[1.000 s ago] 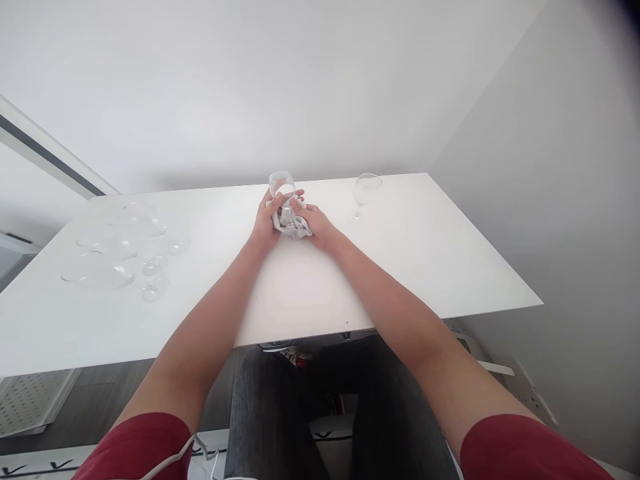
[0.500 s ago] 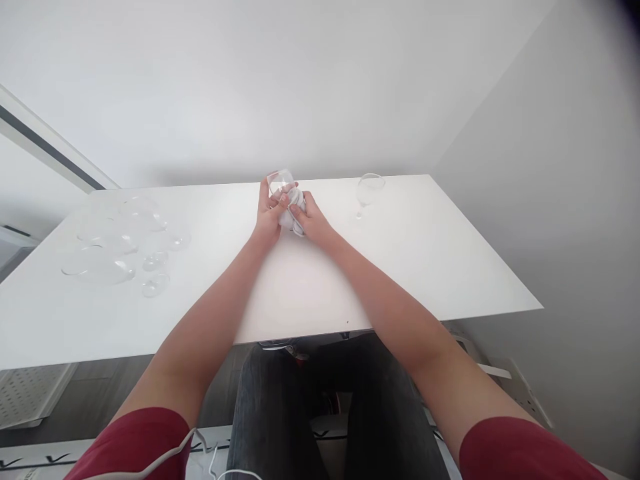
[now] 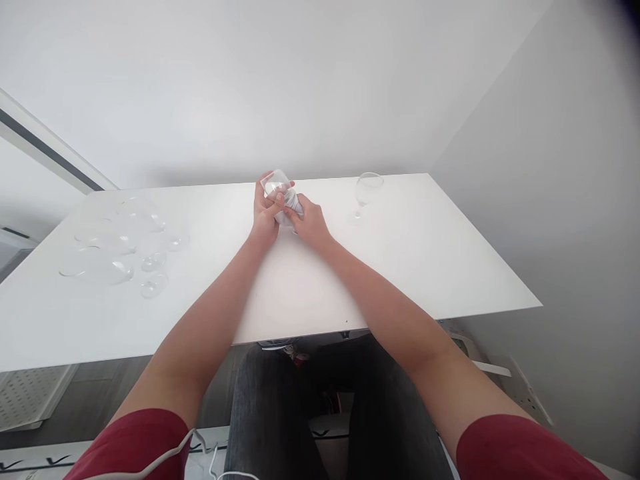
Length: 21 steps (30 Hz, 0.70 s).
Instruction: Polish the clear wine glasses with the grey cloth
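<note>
Above the middle of the white table, my left hand (image 3: 265, 212) is closed around a clear glass (image 3: 275, 179), its bowl tilted up and away to the left. A white cloth (image 3: 291, 204) is bunched against the lower part of the glass. My right hand (image 3: 311, 221) pinches that cloth from the right, thumb on top. The two hands meet at the glass, and the fingers behind it are partly hidden. Whether the held glass has a stem cannot be seen under the cloth.
A stemmed wine glass (image 3: 369, 190) stands upright at the back right of the white table (image 3: 425, 267). Several clear wine glasses (image 3: 97, 267) lie on their sides at the left. A white perforated basket (image 3: 35, 395) is on the floor below the left side.
The hands have shifted slightly left with the glass. My right hand has turned over the cloth, which is more covered now. The other glasses stay where they were.
</note>
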Each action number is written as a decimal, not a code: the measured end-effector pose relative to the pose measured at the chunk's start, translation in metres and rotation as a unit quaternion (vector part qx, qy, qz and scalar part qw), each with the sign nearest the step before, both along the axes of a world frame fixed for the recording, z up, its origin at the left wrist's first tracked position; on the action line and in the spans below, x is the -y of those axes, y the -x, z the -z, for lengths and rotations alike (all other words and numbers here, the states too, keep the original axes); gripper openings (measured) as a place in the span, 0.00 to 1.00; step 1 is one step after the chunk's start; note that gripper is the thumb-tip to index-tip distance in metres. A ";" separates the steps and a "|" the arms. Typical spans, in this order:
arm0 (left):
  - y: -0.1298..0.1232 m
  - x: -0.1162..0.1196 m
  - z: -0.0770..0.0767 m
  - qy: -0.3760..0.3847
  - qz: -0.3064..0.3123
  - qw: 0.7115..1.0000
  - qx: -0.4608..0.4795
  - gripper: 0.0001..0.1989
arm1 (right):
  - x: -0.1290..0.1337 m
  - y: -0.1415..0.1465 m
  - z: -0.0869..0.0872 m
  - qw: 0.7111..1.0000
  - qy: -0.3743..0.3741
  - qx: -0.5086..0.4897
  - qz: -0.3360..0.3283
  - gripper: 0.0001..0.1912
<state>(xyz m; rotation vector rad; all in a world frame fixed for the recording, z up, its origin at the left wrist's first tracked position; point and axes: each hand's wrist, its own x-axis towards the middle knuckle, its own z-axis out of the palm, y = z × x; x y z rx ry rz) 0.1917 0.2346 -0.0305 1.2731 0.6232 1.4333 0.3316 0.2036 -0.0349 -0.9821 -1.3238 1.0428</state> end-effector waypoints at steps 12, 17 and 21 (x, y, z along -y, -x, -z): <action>0.009 -0.011 0.005 -0.039 -0.029 0.998 0.044 0.37 | -0.022 -0.008 0.009 0.952 0.097 -0.273 0.098 0.20; 0.006 -0.010 0.004 -0.050 -0.041 0.998 0.002 0.45 | -0.020 -0.005 0.004 0.941 0.147 -0.302 -0.031 0.20; 0.001 -0.009 0.006 -0.073 0.010 0.997 -0.036 0.53 | -0.014 -0.003 -0.004 0.923 0.204 -0.309 -0.105 0.18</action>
